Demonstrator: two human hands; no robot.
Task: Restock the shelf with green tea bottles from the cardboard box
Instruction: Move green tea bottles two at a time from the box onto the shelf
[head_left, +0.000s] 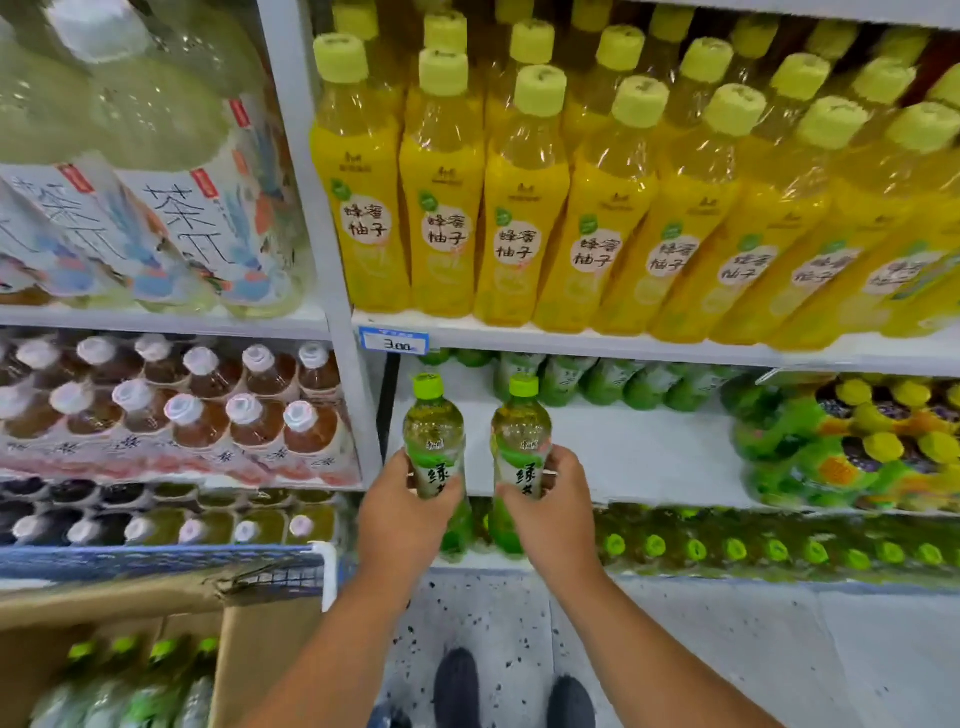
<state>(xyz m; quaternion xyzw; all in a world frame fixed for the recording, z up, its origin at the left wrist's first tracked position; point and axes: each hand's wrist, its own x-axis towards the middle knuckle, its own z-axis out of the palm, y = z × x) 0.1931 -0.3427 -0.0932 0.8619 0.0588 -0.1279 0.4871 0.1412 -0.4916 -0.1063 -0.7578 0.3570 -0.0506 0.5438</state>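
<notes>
Box (156, 623) is sitting low at my left, bottles inside. I'm holding two more upright before the half-bare shelf (623, 452): left hand (400, 512) wrapping one bottle (434, 441), right hand (553, 512) wrapping the other (521, 436), both at the label. They're probably full, weighty and slick, so I'm favouring that mid-body grip.

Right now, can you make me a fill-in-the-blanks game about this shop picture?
1. Each hand, the left hand and the right hand, holds one green tea ____.
2. The caps on the honey pomelo bottles on the shelf above are ____.
3. More green tea bottles wait in the cardboard ____ at lower left.
4. The blue price tag hangs on the shelf ____ the yellow bottles.

Missing words: bottle; yellow; box; below
</notes>
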